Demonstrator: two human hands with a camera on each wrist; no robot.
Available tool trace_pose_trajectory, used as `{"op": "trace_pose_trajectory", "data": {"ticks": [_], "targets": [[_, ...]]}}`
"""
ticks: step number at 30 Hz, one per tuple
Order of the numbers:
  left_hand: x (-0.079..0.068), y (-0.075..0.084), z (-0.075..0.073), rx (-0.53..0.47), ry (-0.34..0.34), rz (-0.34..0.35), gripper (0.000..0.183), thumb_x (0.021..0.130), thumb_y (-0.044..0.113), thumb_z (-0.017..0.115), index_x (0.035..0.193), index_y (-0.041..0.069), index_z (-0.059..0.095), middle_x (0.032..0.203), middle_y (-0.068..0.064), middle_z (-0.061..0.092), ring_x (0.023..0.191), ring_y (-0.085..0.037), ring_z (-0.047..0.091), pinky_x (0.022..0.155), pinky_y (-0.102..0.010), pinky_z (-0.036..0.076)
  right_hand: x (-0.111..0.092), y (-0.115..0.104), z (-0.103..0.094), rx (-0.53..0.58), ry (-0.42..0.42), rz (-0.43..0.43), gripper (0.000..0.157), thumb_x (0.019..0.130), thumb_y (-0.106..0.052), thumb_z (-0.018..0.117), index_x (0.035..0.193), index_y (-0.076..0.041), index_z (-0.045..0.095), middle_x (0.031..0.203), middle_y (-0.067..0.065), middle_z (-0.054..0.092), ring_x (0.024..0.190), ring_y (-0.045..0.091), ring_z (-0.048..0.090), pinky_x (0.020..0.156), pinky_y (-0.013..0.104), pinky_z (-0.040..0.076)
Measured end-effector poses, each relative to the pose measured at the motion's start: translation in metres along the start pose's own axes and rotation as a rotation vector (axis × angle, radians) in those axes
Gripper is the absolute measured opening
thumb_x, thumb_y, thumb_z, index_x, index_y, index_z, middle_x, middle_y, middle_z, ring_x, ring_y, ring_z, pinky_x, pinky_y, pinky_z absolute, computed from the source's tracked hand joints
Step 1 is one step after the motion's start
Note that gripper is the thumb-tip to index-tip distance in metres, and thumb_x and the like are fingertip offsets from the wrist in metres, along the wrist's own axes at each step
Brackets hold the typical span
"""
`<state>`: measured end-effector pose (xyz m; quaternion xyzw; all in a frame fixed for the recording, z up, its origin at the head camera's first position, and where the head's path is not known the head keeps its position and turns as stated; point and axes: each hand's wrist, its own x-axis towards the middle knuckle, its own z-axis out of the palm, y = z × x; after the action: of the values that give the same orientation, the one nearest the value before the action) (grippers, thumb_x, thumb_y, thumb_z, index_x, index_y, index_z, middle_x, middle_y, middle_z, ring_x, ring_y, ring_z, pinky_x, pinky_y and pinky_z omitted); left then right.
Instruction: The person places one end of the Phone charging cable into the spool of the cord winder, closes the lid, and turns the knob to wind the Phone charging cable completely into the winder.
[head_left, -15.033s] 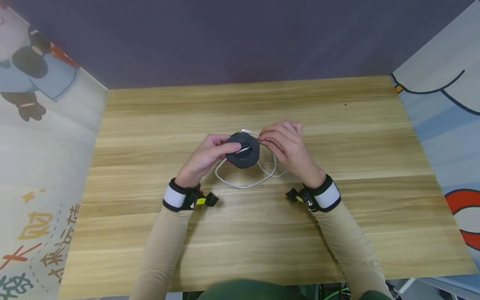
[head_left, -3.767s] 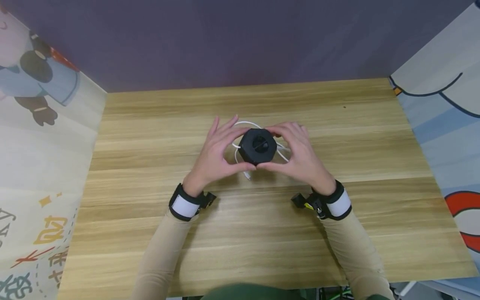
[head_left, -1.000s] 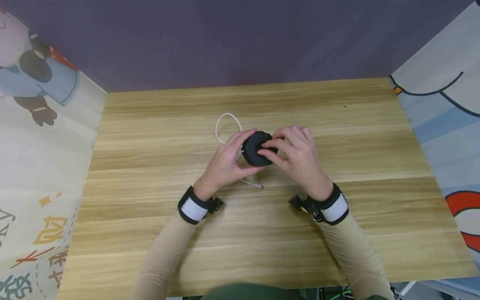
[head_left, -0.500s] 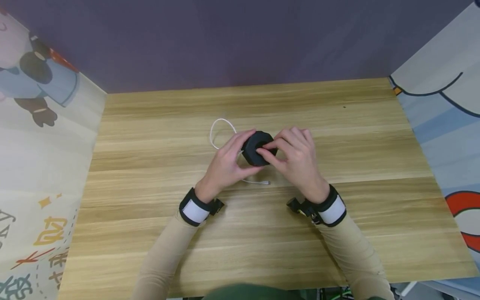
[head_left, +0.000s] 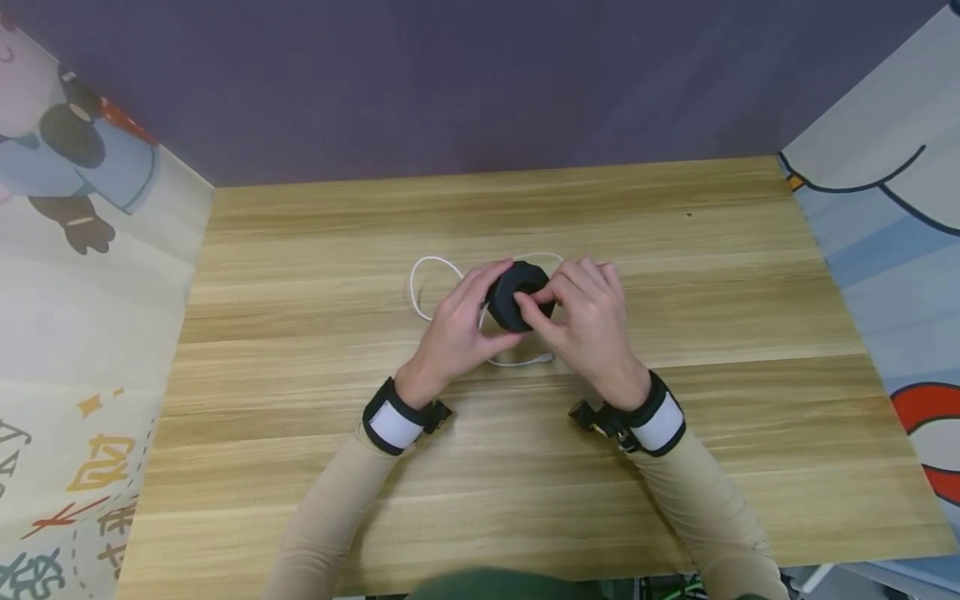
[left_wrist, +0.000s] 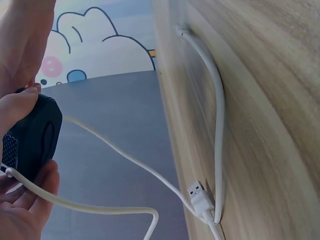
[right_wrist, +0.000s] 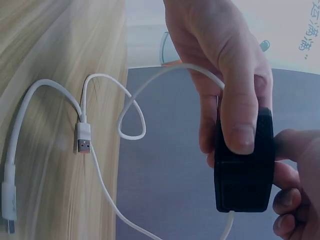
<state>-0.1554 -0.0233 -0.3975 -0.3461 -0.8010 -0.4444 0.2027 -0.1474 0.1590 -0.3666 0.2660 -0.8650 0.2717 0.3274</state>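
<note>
A black six-sided cable winder (head_left: pixel 504 302) is held above the table in both hands. My left hand (head_left: pixel 456 333) grips its edges, thumb on the near side and fingers on the far side. My right hand (head_left: pixel 588 325) has thumb and index finger pinching at the recessed centre, hiding the middle. White USB cable (left_wrist: pixel 218 120) leaves the winder's sides in the left wrist view and loops down to the table. In the right wrist view, a USB-A plug (right_wrist: pixel 83 137) and a slimmer plug (right_wrist: pixel 9 205) show low at the tabletop.
The wooden table (head_left: pixel 480 492) runs up to a dark purple panel (head_left: pixel 480 83) at the back. Printed walls stand at left (head_left: pixel 97 317) and right (head_left: pixel 885 267). Black-and-white wrist straps (head_left: pixel 393 421) carry small cameras.
Within the last second the left cable loop sinks nearer, the near plug shifts right, and a cable arc appears behind the winder. Earlier, cable lay across the winder's centre; both hands then held its edges.
</note>
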Motion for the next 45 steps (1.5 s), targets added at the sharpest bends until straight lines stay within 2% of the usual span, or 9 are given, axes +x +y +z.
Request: {"op": "trace_pose_trajectory", "data": {"ticks": [13,21,27,31,38,41,45], "targets": [[-0.003,0.000,0.004,-0.028,0.012,-0.035,0.077,0.070,0.023,0.081,0.134,0.000,0.045,0.127,-0.019,0.053,0.118,-0.023,0.050,0.101,-0.028,0.042,-0.003,-0.007,0.006,0.009,0.045,0.090,0.034,0.084,-0.026,0.063,0.058,-0.007,0.054,0.055,0.003,0.050,0.057,0.019,0.041,0.058,0.040,0.031],[-0.004,0.001,0.008,-0.043,0.032,-0.042,0.076,0.070,0.020,0.081,0.134,-0.001,0.045,0.128,-0.019,0.052,0.119,-0.023,0.049,0.102,-0.029,0.042,-0.005,-0.012,0.009,0.046,0.066,0.182,0.033,0.083,-0.025,0.064,0.056,-0.007,0.055,0.054,0.003,0.049,0.057,0.017,0.040,0.060,0.040,0.031],[-0.004,0.000,0.009,-0.052,0.040,-0.040,0.077,0.069,0.019,0.081,0.134,0.000,0.045,0.129,-0.018,0.052,0.120,-0.023,0.048,0.101,-0.029,0.042,-0.005,-0.014,0.011,0.052,0.088,0.210,0.033,0.083,-0.022,0.064,0.055,-0.008,0.054,0.054,0.001,0.049,0.056,0.016,0.039,0.061,0.042,0.030],[-0.004,0.000,0.009,-0.088,0.030,-0.067,0.077,0.068,0.016,0.082,0.134,0.001,0.046,0.130,-0.018,0.051,0.120,-0.023,0.047,0.101,-0.029,0.043,-0.005,-0.014,0.012,0.060,0.095,0.217,0.033,0.082,-0.022,0.064,0.054,-0.008,0.054,0.053,0.001,0.049,0.056,0.015,0.039,0.061,0.042,0.030],[-0.002,0.001,0.007,-0.256,0.022,-0.168,0.075,0.066,0.007,0.082,0.132,-0.001,0.047,0.130,-0.018,0.049,0.117,-0.022,0.049,0.093,-0.028,0.049,-0.005,-0.013,0.012,0.086,0.068,0.201,0.031,0.084,-0.023,0.064,0.057,-0.008,0.055,0.057,0.002,0.050,0.060,0.016,0.042,0.062,0.041,0.030],[-0.002,0.001,0.006,-0.283,0.026,-0.180,0.076,0.066,0.006,0.083,0.133,-0.002,0.046,0.130,-0.019,0.048,0.119,-0.023,0.048,0.096,-0.029,0.047,-0.004,-0.010,0.011,0.102,0.051,0.167,0.032,0.085,-0.023,0.064,0.059,-0.008,0.055,0.058,0.003,0.050,0.062,0.017,0.043,0.061,0.041,0.031],[-0.002,-0.001,0.005,-0.266,0.027,-0.180,0.080,0.063,0.004,0.084,0.133,-0.001,0.047,0.131,-0.017,0.049,0.119,-0.021,0.047,0.095,-0.028,0.047,-0.001,-0.004,0.007,0.134,0.036,0.114,0.031,0.087,-0.021,0.063,0.060,-0.007,0.056,0.060,0.004,0.053,0.064,0.018,0.046,0.061,0.041,0.031]]}}
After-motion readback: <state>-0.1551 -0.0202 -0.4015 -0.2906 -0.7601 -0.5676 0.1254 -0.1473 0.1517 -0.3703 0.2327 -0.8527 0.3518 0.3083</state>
